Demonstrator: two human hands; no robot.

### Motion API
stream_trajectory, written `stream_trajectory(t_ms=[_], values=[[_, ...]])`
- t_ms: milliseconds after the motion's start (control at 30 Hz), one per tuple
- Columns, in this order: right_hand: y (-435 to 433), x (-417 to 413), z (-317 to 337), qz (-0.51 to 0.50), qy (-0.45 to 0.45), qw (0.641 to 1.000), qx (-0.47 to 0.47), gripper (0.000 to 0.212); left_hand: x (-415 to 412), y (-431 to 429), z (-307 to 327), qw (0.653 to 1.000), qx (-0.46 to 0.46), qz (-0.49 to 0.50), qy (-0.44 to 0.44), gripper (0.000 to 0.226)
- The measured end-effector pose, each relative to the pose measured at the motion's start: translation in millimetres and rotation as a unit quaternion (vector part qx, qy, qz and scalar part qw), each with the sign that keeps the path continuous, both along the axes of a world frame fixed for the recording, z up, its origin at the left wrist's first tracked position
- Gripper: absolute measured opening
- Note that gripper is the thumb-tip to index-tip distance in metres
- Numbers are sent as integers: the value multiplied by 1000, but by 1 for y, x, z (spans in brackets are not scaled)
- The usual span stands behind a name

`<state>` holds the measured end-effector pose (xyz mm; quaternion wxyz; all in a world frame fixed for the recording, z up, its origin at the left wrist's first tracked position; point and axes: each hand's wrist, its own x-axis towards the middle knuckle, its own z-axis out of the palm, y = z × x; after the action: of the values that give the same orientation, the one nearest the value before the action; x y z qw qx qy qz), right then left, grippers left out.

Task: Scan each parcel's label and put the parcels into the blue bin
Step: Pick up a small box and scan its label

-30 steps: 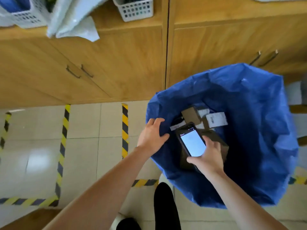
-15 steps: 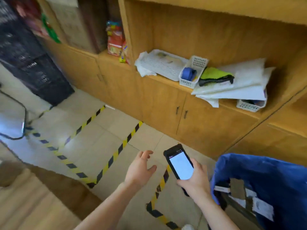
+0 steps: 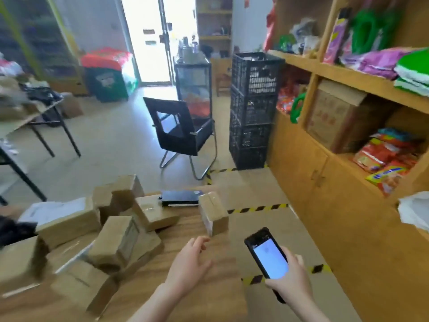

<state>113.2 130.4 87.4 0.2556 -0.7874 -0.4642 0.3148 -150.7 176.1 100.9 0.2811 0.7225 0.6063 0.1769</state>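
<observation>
Right hand (image 3: pixel 292 284) is holding the scanner (image 3: pixel 270 260), its grip wrapping around the lower part. The lit screen is facing up toward the person, probably so it is ready for reading the next label. Left hand (image 3: pixel 188 266) is hovering above the table (image 3: pixel 183 231) with its grip spread and holding nothing; I think it is reaching for a parcel. Brown parcels (image 3: pixel 116 240) are lying in an untidy heap on the left side of the table. One small parcel (image 3: pixel 212 212) is standing alone near the far right edge, nearest to the free fingers, so it is looking like the easiest one to take. Sadly the blue bin is not showing in this view.
</observation>
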Motion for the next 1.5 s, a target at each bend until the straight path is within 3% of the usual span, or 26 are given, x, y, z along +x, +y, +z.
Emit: stream_trajectory(t_ms=[233,633,767,933,1167,1333,1500], values=[[76,-55,11,142,-3,990,-10,96,-81,-17,14,979,-4,205,-16,51],[116,-155,-3,309,-27,950,-32,105,-161,-11,-20,926,46,373,29,54],[118,-190,-12,331,-56,941,-49,108,-192,14,-30,925,33,372,66,69],[126,-220,-17,344,-79,934,-54,104,-221,40,-40,945,-21,324,36,79],[145,-248,-7,334,-93,937,-38,104,-254,57,-45,963,-28,260,-71,73],[151,-261,-9,328,-91,940,-34,103,-271,62,-45,960,-38,265,-82,67],[149,-269,-12,322,-82,943,-32,103,-266,61,-47,951,84,297,11,51]])
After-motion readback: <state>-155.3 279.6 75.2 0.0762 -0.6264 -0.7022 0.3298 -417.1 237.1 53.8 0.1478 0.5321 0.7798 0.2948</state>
